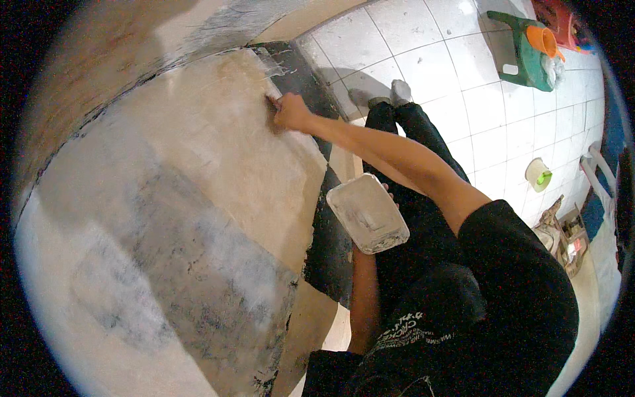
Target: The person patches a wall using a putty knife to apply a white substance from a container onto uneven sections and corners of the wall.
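Note:
My right hand [291, 114] is closed against the patchy beige and grey wall [198, 132], close to its dark edge strip [304, 79]. A thin dark edge shows at the fingertips, but I cannot make out what the fingers hold. A shallow, off-white rectangular tray [368, 213], smeared inside with a pale paste, is in front of my body. It rests on my left hand [389, 190], whose fingertips show at its right rim while the palm is hidden underneath.
White floor tiles [489, 112] lie beyond my legs. At the upper right are a green plastic stool-like item [526, 56], an orange cup [542, 41] and a red plastic item [557, 18]. A small cream tub [537, 175] and a cluttered wooden box [574, 241] sit farther right.

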### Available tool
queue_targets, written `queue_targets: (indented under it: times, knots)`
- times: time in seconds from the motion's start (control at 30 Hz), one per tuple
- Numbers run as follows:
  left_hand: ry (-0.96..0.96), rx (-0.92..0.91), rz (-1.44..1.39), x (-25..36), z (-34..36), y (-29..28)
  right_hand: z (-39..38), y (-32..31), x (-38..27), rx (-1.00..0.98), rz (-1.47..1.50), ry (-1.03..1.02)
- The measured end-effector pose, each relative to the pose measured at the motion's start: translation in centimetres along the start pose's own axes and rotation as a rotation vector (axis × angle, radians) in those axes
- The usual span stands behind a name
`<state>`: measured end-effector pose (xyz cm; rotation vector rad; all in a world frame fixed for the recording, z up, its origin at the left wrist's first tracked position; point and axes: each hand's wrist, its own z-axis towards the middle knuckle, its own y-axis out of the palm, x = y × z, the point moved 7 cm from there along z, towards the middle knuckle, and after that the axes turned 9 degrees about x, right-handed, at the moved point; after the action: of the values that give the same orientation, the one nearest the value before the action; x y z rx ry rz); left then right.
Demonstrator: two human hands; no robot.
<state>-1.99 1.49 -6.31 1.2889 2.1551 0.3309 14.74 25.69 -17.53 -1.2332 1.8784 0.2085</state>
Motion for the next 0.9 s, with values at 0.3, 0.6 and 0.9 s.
queue_targets:
  times: [0.3, 0.6, 0.9]
  knots:
    - [0.04, -0.065, 0.014, -1.9, 0.4, 2.8, -4.2, -7.7, 2.2, -0.058, 0.503, 0.015]
    - [0.097, 0.147, 0.038, -1.5, -1.3, -2.5, -0.7, 1.0, 7.6, -0.176, 0.496, 0.023]
    - [0.113, 0.304, 0.093, -1.4, -2.5, -5.2, -12.0, -5.2, -1.9, -0.388, 0.625, -0.185]
